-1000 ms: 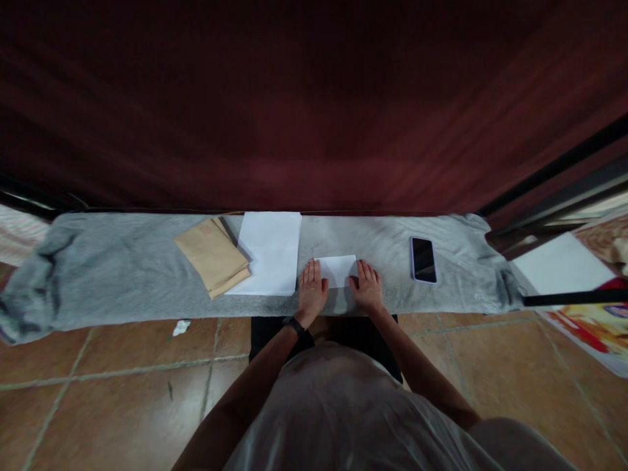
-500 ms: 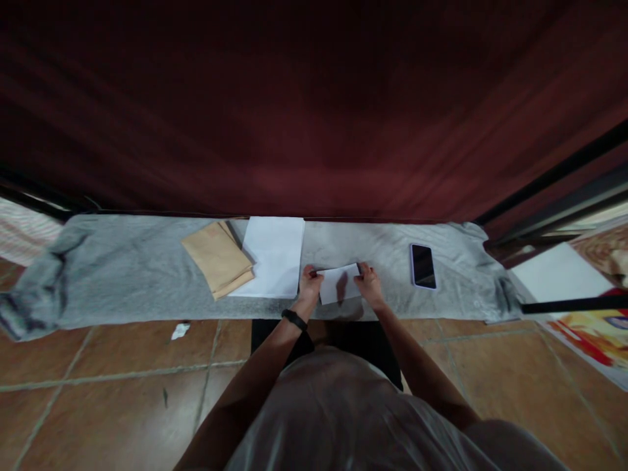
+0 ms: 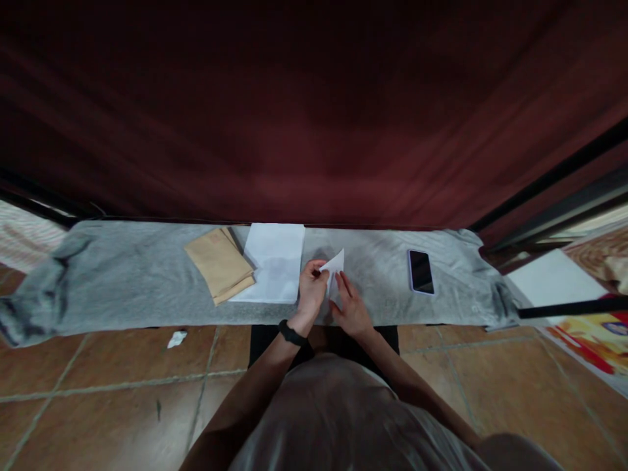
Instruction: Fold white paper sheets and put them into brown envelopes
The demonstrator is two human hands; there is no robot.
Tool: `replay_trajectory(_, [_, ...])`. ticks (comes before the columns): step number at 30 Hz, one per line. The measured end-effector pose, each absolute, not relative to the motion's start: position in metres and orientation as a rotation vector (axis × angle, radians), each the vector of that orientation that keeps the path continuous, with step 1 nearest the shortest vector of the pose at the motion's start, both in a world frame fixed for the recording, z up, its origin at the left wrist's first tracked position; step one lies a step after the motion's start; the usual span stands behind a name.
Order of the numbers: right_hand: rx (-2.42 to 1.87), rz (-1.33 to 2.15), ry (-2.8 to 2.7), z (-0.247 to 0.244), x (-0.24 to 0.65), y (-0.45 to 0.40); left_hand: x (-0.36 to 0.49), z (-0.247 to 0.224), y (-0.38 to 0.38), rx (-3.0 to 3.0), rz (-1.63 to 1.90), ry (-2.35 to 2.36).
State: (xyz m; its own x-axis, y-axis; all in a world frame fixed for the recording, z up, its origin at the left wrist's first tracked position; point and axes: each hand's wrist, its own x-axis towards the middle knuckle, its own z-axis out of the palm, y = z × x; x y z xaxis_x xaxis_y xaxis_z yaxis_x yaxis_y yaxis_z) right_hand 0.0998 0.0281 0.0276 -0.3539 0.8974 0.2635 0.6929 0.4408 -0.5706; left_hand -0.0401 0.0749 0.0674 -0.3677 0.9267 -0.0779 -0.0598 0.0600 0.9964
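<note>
A small sheet of white paper [image 3: 335, 263] is bent over, its folded part standing up to a point between my two hands. My left hand [image 3: 311, 288], with a dark band at the wrist, is closed, pinching the left side of that paper between thumb and fingers. On the other side, my right hand [image 3: 352, 313] has its fingers stretched out, their tips against the paper, and its thumb held apart. The paper's lower part is partly hidden by the hands.
Larger white sheets [image 3: 275, 261] lie on the grey cloth [image 3: 132, 275], left of my hands. Brown paper envelopes [image 3: 219, 261] overlap their left edge. A phone [image 3: 420, 271] lies to the right. Behind hangs a dark red curtain [image 3: 314, 150]; a paper scrap [image 3: 176, 339] is on the floor.
The small sheet, flat between both hands before, is now bent over and raised. My right hand has moved left, close to my left hand, and its grip on the right edge is released.
</note>
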Motion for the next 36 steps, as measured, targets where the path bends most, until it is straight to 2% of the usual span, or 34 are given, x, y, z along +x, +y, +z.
replay_trajectory(11, [-1.435,0.556,-1.907,0.046,0.093,0.035,-0.015,0.077,0.068,0.912,1.442,1.331])
replay_trajectory(14, [-1.453,0.73,-1.655,0.044,0.102,0.042,-0.015,0.066,0.068,0.956,1.444,1.324])
replay_trajectory(17, [-1.402,0.964,-1.342,0.039,0.114,0.049,-0.024,0.044,0.07,0.974,1.461,1.547])
replay_trajectory(22, [-1.3,1.296,-1.0,0.02,0.122,0.052,-0.042,0.008,0.067,0.803,1.286,1.564])
replay_trajectory(29, [-1.475,1.062,-1.232,-0.008,0.136,0.06,-0.044,-0.004,0.061,1.053,1.158,1.662])
replay_trajectory(36, [-1.771,0.689,-1.573,-0.023,0.142,0.061,-0.042,0.003,0.057,1.296,0.847,1.84])
